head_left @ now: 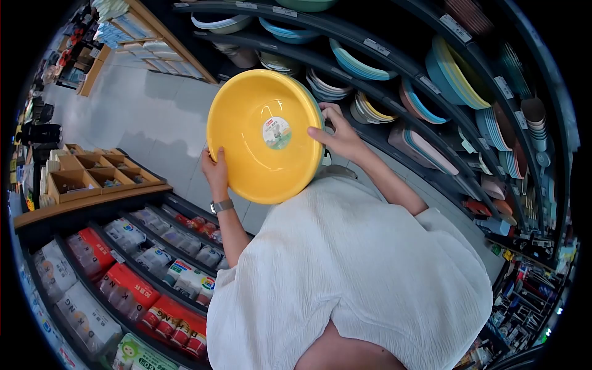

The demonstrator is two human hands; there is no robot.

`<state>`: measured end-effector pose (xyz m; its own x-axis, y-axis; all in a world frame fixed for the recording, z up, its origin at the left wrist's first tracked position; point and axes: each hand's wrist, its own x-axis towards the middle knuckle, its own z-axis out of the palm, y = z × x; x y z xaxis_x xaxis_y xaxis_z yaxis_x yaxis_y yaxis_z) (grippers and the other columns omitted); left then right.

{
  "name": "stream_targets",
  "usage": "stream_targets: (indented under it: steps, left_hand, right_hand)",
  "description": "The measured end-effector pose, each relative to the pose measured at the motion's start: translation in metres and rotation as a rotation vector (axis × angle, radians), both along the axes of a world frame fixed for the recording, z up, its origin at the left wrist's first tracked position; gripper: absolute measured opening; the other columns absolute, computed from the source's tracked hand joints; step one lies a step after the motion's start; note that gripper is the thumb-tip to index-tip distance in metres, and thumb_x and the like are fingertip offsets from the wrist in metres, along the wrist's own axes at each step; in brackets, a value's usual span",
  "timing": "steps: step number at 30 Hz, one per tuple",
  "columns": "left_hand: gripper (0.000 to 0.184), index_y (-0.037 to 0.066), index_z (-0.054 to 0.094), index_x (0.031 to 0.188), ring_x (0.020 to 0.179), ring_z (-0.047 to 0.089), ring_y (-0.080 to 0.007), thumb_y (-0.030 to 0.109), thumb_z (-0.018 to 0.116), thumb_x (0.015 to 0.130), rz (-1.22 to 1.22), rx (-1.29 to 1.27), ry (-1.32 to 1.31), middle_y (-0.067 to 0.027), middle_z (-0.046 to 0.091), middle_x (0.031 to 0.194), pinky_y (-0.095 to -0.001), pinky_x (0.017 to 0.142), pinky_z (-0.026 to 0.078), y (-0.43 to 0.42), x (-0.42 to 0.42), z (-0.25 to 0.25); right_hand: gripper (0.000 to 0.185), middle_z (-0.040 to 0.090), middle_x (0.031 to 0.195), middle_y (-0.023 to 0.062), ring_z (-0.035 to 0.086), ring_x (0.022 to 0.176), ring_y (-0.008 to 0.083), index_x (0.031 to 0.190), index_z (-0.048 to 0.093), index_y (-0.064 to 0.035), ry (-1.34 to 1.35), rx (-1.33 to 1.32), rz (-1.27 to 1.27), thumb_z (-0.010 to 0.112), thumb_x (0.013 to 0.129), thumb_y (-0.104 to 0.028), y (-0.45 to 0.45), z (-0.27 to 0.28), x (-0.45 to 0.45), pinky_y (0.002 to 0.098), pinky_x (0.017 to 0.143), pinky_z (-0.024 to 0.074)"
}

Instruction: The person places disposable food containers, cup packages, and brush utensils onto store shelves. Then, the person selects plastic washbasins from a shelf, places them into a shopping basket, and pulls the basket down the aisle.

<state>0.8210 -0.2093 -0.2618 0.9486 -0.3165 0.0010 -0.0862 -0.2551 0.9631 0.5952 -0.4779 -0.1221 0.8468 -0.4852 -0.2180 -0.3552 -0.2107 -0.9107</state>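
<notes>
A round yellow plastic basin (246, 135) is held up in front of my body, its inside turned towards me. A round label with a picture is stuck on its bottom. My left hand (216, 176), with a watch on the wrist, grips the left rim, thumb on the inside. On the opposite side my right hand (338, 134) pinches the rim, thumb over the edge and fingers behind. A pale green edge shows behind the yellow rim near my right hand; whether it belongs to a second basin I cannot tell.
Dark shelves (394, 86) at the right carry stacked basins and buckets, including a large blue and yellow stack (456, 74). Lower left, another shelf (117, 256) holds packaged cups. A wooden divided box (74, 182) stands beyond it. Pale tiled floor (135, 111) lies between.
</notes>
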Motion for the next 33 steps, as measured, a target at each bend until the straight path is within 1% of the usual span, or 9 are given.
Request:
stream_targets:
  steps: [1,5,7,9,16,20,24,31,33]
  left_hand:
    - [0.021,-0.003,0.057,0.108,0.082,0.061,-0.0126,0.012,0.065,0.096,0.001,0.000,0.000,-0.0088,0.066,0.095,-0.0277,0.072,0.050,0.003,0.000,-0.003]
    - [0.019,0.000,0.059,0.108,0.078,0.061,-0.0096,0.013,0.065,0.097,-0.041,-0.189,0.211,-0.0058,0.067,0.092,-0.0245,0.068,0.049,0.004,-0.004,-0.017]
    - [0.018,0.001,0.059,0.108,0.078,0.062,-0.0088,0.013,0.064,0.097,-0.044,-0.249,0.259,-0.0054,0.068,0.093,-0.0236,0.067,0.049,-0.003,-0.007,-0.016]
    - [0.018,0.000,0.059,0.111,0.082,0.066,-0.0102,0.012,0.064,0.098,-0.041,-0.438,0.365,-0.0069,0.070,0.097,-0.0245,0.068,0.052,-0.010,-0.012,-0.017]
    - [0.025,-0.002,0.058,0.118,0.092,0.070,-0.0180,0.011,0.064,0.097,-0.005,-0.575,0.568,-0.0106,0.070,0.108,-0.0291,0.080,0.057,-0.026,-0.024,-0.043]
    - [0.028,-0.002,0.057,0.124,0.099,0.068,-0.0219,0.010,0.060,0.099,-0.019,-0.658,0.720,-0.0133,0.066,0.118,-0.0323,0.085,0.058,-0.032,-0.026,-0.082]
    - [0.029,-0.002,0.056,0.126,0.102,0.067,-0.0225,0.010,0.058,0.100,-0.073,-0.684,0.750,-0.0140,0.065,0.120,-0.0335,0.086,0.058,-0.031,-0.030,-0.085]
    - [0.029,-0.002,0.056,0.126,0.103,0.067,-0.0226,0.010,0.058,0.100,-0.068,-0.679,0.738,-0.0140,0.065,0.120,-0.0337,0.087,0.058,-0.023,-0.040,-0.079]
    - [0.029,-0.002,0.056,0.127,0.103,0.067,-0.0227,0.010,0.058,0.100,-0.066,-0.678,0.735,-0.0141,0.065,0.120,-0.0338,0.087,0.058,-0.022,-0.042,-0.077]
  right_hand:
    - [0.050,0.036,0.143,0.0166,0.037,0.137,0.0319,0.105,0.056,-0.0049,-0.070,0.131,-0.031,0.065,0.091,-0.052,0.000,-0.004,0.000,0.0407,0.110,0.0349]
    - [0.032,0.039,0.141,0.0132,0.035,0.135,0.0296,0.091,0.058,-0.0062,-0.226,0.270,-0.096,0.062,0.097,-0.038,0.005,0.003,0.008,0.0407,0.112,0.0287]
    - [0.031,0.042,0.139,0.0102,0.034,0.133,0.0277,0.081,0.059,-0.0061,-0.302,0.167,-0.062,0.061,0.098,-0.032,0.010,0.006,0.012,0.0411,0.111,0.0264]
    - [0.030,0.043,0.138,0.0101,0.033,0.133,0.0279,0.080,0.059,-0.0066,-0.315,0.112,-0.044,0.062,0.098,-0.031,0.015,0.012,0.017,0.0417,0.111,0.0265]
    - [0.021,0.045,0.137,0.0095,0.032,0.132,0.0330,0.078,0.060,-0.0071,-0.391,-0.214,0.096,0.070,0.090,-0.022,0.028,0.025,0.029,0.0458,0.112,0.0251]
    - [0.018,0.044,0.141,0.0091,0.029,0.135,0.0320,0.077,0.055,-0.0084,-0.431,-0.249,0.168,0.070,0.083,-0.016,0.033,0.041,0.041,0.0490,0.113,0.0229]
    - [0.019,0.045,0.140,0.0103,0.032,0.134,0.0314,0.077,0.053,-0.0083,-0.428,-0.299,0.188,0.071,0.080,-0.014,0.025,0.051,0.046,0.0478,0.113,0.0249]
    - [0.016,0.045,0.143,0.0123,0.041,0.134,0.0273,0.077,0.055,-0.0074,-0.510,0.002,0.075,0.070,0.078,-0.011,-0.011,0.037,0.046,0.0416,0.112,0.0296]
    - [0.018,0.049,0.139,0.0092,0.045,0.129,0.0238,0.077,0.052,-0.0063,-0.527,0.082,0.025,0.070,0.077,-0.007,-0.015,0.033,0.047,0.0355,0.110,0.0315]
